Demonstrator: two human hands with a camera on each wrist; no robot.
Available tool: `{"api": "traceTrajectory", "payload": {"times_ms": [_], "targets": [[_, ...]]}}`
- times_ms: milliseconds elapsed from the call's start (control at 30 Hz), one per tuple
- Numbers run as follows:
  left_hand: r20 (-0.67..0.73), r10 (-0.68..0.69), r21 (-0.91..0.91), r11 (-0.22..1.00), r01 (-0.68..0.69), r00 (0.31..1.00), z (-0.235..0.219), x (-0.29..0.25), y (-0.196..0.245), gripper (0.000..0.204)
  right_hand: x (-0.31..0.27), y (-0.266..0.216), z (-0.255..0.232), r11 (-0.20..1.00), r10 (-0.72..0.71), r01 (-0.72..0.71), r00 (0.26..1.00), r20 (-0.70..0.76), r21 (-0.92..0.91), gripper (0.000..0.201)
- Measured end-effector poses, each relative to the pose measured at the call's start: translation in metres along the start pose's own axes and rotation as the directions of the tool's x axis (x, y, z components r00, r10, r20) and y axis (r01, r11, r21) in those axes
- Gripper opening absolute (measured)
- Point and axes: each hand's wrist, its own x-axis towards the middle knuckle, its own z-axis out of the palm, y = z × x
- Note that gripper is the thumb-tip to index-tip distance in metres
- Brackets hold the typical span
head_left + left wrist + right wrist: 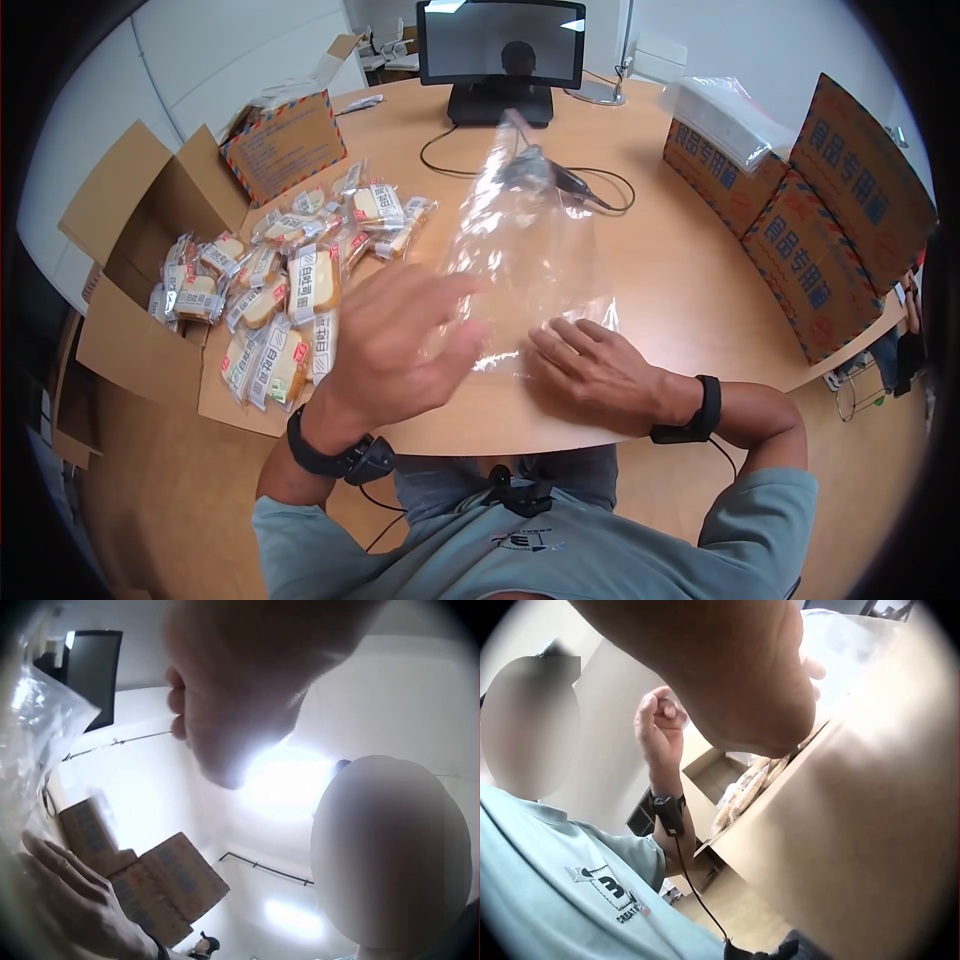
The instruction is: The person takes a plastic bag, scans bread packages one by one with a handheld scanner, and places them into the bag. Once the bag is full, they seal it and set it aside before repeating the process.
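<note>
A clear plastic bag (540, 245) lies on the pale wooden table (670, 260). The right hand (600, 372) rests, fingers extended, at its near edge. Left of it, the raised left hand (400, 345), blurred, seems empty, fingers loosely bent, near wrapped white-bread packs (313, 280).

Passage between plastic bag (530, 245) and right-hand boxes (800, 265)

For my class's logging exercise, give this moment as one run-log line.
left hand: raised, open; right hand: on clear bag; bread packs: left of bag
</note>
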Motion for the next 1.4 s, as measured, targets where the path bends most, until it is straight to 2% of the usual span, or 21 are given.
{"api": "traceTrajectory", "payload": {"times_ms": [33,100,167,200,233,267,300,367,500,633,700,800,900,933,1033,1100,1200,1267,1300,1367,1400], "targets": [[0.104,0.055,-0.022,0.998,-0.053,0.993,0.011,0.001,-0.008,0.032,-0.001,-0.002,-0.003,1.0,-0.004,0.004,1.0,0.011,0.001,0.042],[0.192,0.111,-0.045,0.994,-0.104,0.975,0.043,-0.009,-0.023,0.042,-0.001,-0.002,-0.009,0.935,0.044,-0.09,0.989,0.139,0.343,0.041],[0.445,-0.054,0.085,0.996,0.017,0.894,0.08,-0.026,-0.043,0.066,0.001,0.006,-0.023,0.902,0.026,-0.082,0.99,0.138,0.423,0.04],[0.438,-0.054,0.089,0.996,0.017,0.897,0.098,-0.04,-0.059,0.066,0.001,0.009,-0.027,0.857,0.02,-0.084,0.991,0.13,0.509,0.04],[0.543,-0.153,0.12,0.987,0.104,0.826,0.115,-0.056,-0.075,0.071,-0.001,0.013,-0.019,0.861,0.018,-0.08,0.992,0.126,0.503,0.04],[0.636,-0.244,0.161,0.97,0.184,0.732,0.123,-0.064,-0.081,0.077,-0.004,0.019,0.0,0.862,0.157,-0.168,0.986,0.063,0.479,0.04],[0.632,-0.239,0.164,0.971,0.175,0.737,0.119,-0.06,-0.074,0.077,-0.007,0.026,0.019,0.85,0.293,-0.257,0.956,-0.007,0.46,0.04],[0.73,-0.305,0.191,0.95,0.246,0.612,0.107,-0.05,-0.06,0.07,-0.004,0.035,0.027,0.864,0.323,-0.27,0.945,-0.057,0.425,0.039],[0.771,-0.252,0.172,0.967,0.19,0.585,0.101,-0.043,-0.056,0.074,-0.005,0.038,0.022,0.86,0.31,-0.28,0.951,0.0,0.427,0.037],[0.754,-0.258,0.158,0.964,0.214,0.604,0.096,-0.045,-0.053,0.073,-0.014,0.056,0.029,0.849,0.275,-0.299,0.954,0.119,0.436,0.035],[0.692,-0.27,0.199,0.963,0.183,0.669,0.091,-0.041,-0.054,0.071,-0.006,0.066,0.036,0.882,0.245,-0.254,0.967,0.076,0.397,0.037],[0.719,-0.376,0.278,0.926,0.254,0.584,0.089,-0.036,-0.054,0.071,0.013,0.075,0.04,0.863,0.343,-0.315,0.939,-0.002,0.395,0.041],[0.73,-0.377,0.292,0.926,0.238,0.57,0.093,-0.046,-0.055,0.069,0.018,0.083,0.06,0.893,0.326,-0.311,0.945,0.008,0.325,0.043],[0.726,-0.395,0.31,0.919,0.244,0.563,0.092,-0.048,-0.056,0.069,0.018,0.087,0.061,0.848,0.289,-0.315,0.949,0.126,0.427,0.041],[0.677,-0.396,0.268,0.918,0.293,0.621,0.087,-0.057,-0.067,0.065,0.016,0.09,0.06,0.81,0.32,-0.32,0.943,0.088,0.491,0.036],[0.551,-0.301,0.246,0.95,0.193,0.778,0.078,-0.063,-0.084,0.061,0.022,0.091,0.054,0.782,0.33,-0.329,0.939,0.095,0.529,0.032],[0.428,-0.364,0.295,0.921,0.253,0.827,0.046,-0.03,-0.12,0.056,0.031,0.1,0.053,0.775,0.367,-0.371,0.923,0.114,0.511,0.031],[0.268,-0.426,0.369,0.874,0.317,0.864,0.03,-0.006,-0.147,0.049,0.038,0.125,0.068,0.829,0.417,-0.347,0.906,-0.072,0.439,0.03],[0.267,-0.423,0.369,0.875,0.314,0.866,0.026,0.001,-0.161,0.049,0.045,0.137,0.067,0.83,0.418,-0.347,0.905,-0.074,0.437,0.03],[0.3,-0.61,0.478,0.761,0.438,0.733,0.025,0.004,-0.191,0.062,0.062,0.156,0.064,0.746,0.587,-0.471,0.799,-0.131,0.47,0.029],[0.291,-0.599,0.484,0.765,0.425,0.747,0.029,-0.001,-0.203,0.062,0.066,0.165,0.068,0.752,0.588,-0.468,0.794,-0.153,0.464,0.029]]}}
